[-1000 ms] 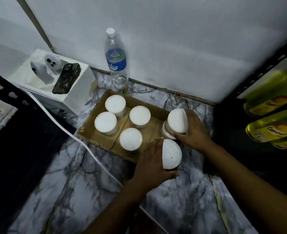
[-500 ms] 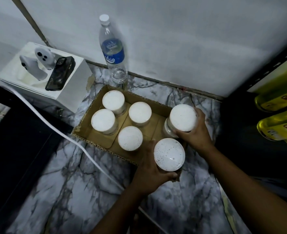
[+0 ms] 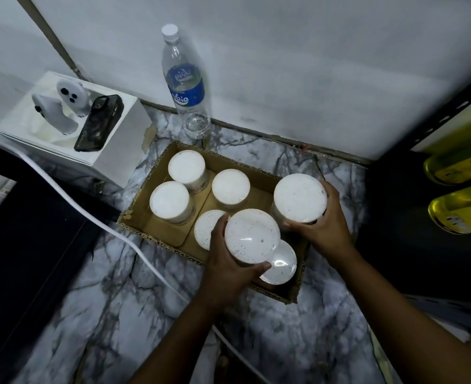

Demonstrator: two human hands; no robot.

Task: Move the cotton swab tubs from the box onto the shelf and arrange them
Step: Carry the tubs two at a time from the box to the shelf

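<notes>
An open cardboard box (image 3: 145, 220) lies on the marble floor and holds several white-lidded cotton swab tubs (image 3: 169, 199). My left hand (image 3: 228, 268) grips one tub (image 3: 252, 235) and holds it raised above the box's near side. Just under it, another tub (image 3: 282, 263) stands in the box's near right corner. My right hand (image 3: 324, 227) is wrapped round a second lifted tub (image 3: 299, 196) above the box's right end. Both held tubs are upright, lids facing me.
A tall water bottle (image 3: 185, 87) stands against the wall behind the box. A white box (image 3: 112, 156) at the left carries two controllers and a dark phone. A white cable (image 3: 112, 231) crosses the floor. Dark shelving with yellow bottles (image 3: 461, 206) is at the right.
Both hands have lifted their tubs up out of the box, towards me. The tub in the near right corner has come into sight beneath the left one.
</notes>
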